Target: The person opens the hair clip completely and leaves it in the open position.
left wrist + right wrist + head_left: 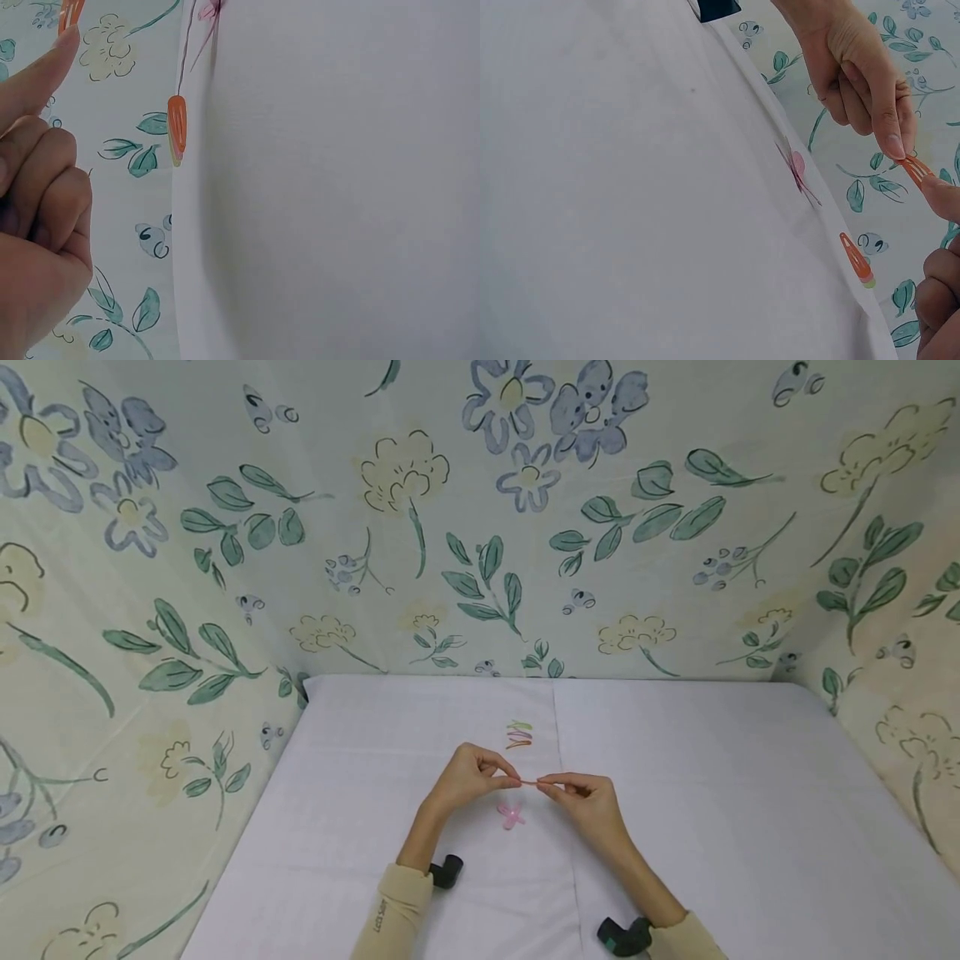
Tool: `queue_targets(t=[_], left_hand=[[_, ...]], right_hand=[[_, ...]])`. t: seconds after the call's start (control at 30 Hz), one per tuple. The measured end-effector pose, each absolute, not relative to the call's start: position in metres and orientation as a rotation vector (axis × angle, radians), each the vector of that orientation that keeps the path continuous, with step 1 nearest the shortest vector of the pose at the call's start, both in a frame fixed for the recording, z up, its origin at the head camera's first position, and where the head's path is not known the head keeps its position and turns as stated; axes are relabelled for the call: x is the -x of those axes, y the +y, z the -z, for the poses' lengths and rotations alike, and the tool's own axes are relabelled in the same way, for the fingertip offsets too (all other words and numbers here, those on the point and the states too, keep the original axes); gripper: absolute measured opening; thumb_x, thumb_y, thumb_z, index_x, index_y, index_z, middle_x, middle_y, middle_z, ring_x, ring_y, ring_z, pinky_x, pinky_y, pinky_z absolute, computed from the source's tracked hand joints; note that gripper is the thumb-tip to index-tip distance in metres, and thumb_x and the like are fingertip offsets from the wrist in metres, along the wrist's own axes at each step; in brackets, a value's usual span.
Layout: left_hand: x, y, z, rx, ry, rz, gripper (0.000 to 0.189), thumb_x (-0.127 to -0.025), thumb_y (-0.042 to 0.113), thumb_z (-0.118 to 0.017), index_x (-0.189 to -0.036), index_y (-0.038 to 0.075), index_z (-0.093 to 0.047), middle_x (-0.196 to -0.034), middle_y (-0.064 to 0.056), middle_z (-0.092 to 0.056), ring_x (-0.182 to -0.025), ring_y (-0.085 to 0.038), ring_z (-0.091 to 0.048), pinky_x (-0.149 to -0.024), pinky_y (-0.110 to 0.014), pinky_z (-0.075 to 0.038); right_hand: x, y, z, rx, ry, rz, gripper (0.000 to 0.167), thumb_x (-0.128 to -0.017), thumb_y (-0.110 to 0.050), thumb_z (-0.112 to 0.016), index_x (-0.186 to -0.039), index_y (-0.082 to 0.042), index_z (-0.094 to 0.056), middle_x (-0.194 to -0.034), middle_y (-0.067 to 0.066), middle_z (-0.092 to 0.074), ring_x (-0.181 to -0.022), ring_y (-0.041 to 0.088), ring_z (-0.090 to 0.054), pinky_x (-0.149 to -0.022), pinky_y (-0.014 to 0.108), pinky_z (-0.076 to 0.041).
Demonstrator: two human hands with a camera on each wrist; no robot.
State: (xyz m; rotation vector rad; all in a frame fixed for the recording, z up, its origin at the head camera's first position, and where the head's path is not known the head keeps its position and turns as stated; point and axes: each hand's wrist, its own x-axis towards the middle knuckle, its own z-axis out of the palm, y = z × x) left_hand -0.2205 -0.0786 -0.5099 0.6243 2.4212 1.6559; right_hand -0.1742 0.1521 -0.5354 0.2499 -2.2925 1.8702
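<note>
1. Since the white cloth over the tabletop [750,827] shows a crease [570,827] running front to back beside the work, a dropped piece could probably bounce or lodge there.
2. Left hand [472,774] and right hand [585,793] face each other, raised off the cloth. Fingers of both pinch opposite ends of one orange hair clip [916,171]. Uneven pull likely twists it; one side letting go early would likely flick it loose.
3. Black wrist mounts [449,872] jut from both wrists. If a forearm dips or swings inward, a mount could snag the cloth and drag whatever lies on it.
4. Small clips, green, pink and orange [519,734], lie in a short row beyond the hands. Careless knuckles reaching forward could scatter them.
5. Pink ornament [511,816] lies on the near side, below the hands; a lowered palm might nudge or crush it.
6. Held clip hangs between row and ornament. Slender, little surface to grip: slipping seems the chief risk, over-bending next. Whether its clasp is snapped, cannot tell.
</note>
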Motion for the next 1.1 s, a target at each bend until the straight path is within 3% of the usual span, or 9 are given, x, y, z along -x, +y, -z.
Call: queue_targets(t=[0.63, 0.87, 1.1], left_hand=[[0.24, -0.06, 0.51, -0.444, 2.775, -1.432, 0.013, -0.082, 0.008, -0.085, -0.07, 0.008, -0.079, -0.047, 0.009, -0.035, -0.048, -0.005, -0.03, -0.046, -0.021, -0.023], [0.252, -0.056, 0.508, -0.504, 2.911, -1.206, 0.01, -0.082, 0.009, -0.085, -0.072, 0.01, -0.08, -0.056, 0.008, -0.049, -0.06, -0.007, -0.041, -0.055, -0.021, -0.031], [0.268, -0.062, 0.507, -0.535, 2.859, -1.092, 0.007, -0.081, 0.01, -0.087, -0.076, 0.01, -0.082, -0.059, 0.005, -0.055, -0.063, -0.008, -0.042, -0.059, -0.021, -0.031]], right_hand=[[0.207, 0.137, 0.541, -0.103, -2.368, -1.646, 0.007, -0.08, -0.012, -0.089, -0.081, -0.008, -0.084, -0.048, -0.007, -0.038, -0.046, 0.0, -0.028, -0.044, 0.018, -0.02], [0.222, 0.135, 0.546, -0.092, -2.375, -1.62, 0.007, -0.08, -0.011, -0.089, -0.081, -0.006, -0.084, -0.048, -0.007, -0.039, -0.044, -0.001, -0.028, -0.044, 0.017, -0.019], [0.238, 0.138, 0.552, -0.143, -2.434, -1.645, 0.007, -0.083, -0.01, -0.087, -0.086, -0.004, -0.084, -0.051, -0.007, -0.04, -0.047, -0.004, -0.03, -0.045, 0.017, -0.021]])
